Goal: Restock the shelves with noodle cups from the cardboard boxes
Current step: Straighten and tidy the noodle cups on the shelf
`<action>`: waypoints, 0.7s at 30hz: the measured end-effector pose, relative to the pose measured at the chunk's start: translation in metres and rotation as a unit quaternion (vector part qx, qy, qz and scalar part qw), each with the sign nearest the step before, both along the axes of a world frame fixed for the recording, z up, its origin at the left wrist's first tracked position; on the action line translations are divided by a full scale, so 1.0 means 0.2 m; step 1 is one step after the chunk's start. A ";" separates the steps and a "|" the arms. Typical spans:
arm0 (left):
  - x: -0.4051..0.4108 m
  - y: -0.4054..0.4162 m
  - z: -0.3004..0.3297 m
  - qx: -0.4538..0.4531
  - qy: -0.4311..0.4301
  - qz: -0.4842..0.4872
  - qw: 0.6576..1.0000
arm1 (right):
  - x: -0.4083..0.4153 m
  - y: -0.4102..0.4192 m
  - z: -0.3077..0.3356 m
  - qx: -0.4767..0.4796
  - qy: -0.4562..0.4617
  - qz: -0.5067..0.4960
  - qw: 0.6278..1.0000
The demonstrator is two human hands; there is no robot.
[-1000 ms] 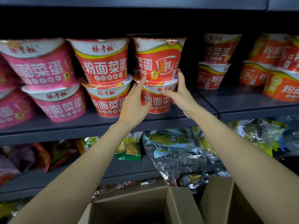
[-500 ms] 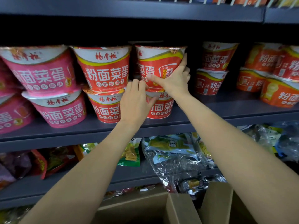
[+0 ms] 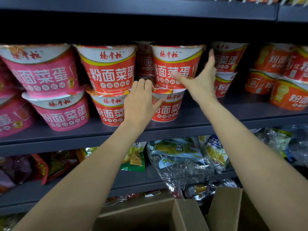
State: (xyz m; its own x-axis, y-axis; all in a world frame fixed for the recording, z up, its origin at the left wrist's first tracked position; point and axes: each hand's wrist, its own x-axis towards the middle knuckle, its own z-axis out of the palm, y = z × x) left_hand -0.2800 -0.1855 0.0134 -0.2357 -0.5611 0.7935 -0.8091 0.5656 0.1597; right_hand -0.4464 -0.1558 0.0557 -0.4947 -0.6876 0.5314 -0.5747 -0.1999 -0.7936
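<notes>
Red noodle cups stand two high on the dark shelf (image 3: 183, 129). My right hand (image 3: 202, 80) is spread wide against the upper red cup (image 3: 173, 64), thumb across its front and fingers up its right side. The lower red cup (image 3: 168, 109) sits under it. My left hand (image 3: 141, 100) rests on that lower cup's left rim, fingers curled over the lid edge and thumb on its front. Another stack of two red cups (image 3: 108, 72) stands just to the left. Open cardboard boxes (image 3: 183, 214) are at the bottom of the view.
Pink noodle cups (image 3: 41, 72) fill the shelf's left part. More red and orange cups (image 3: 283, 84) stand at the right. The shelf below (image 3: 133, 184) holds snack bags (image 3: 180, 157) in clear plastic. A shelf board (image 3: 150, 9) hangs close above the upper cups.
The upper red cup has turned so its main label faces front. My right hand has opened and slid to the cup's right side. My left hand stays on the lower cup.
</notes>
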 end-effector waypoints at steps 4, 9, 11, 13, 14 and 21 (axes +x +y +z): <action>0.00 0.01 0.01 -0.004 -0.005 0.009 1.000 | 0.13 -0.09 0.02 0.041 0.051 -0.079 0.995; 0.01 0.01 0.03 0.015 -0.007 -0.010 1.000 | 0.04 -0.09 -0.01 0.010 0.012 0.014 1.000; 0.02 0.02 0.03 0.020 0.004 -0.011 1.000 | 0.02 -0.07 -0.01 0.015 -0.001 0.083 0.996; 0.02 0.02 0.02 0.020 0.015 -0.011 1.000 | 0.02 -0.06 0.00 0.025 -0.002 0.118 0.993; 0.02 0.02 0.03 0.017 0.018 -0.012 1.000 | 0.03 -0.07 0.00 0.024 -0.004 0.125 0.992; 0.00 0.04 0.01 -0.023 0.000 -0.021 1.000 | 0.03 -0.07 -0.01 0.021 -0.005 0.150 0.988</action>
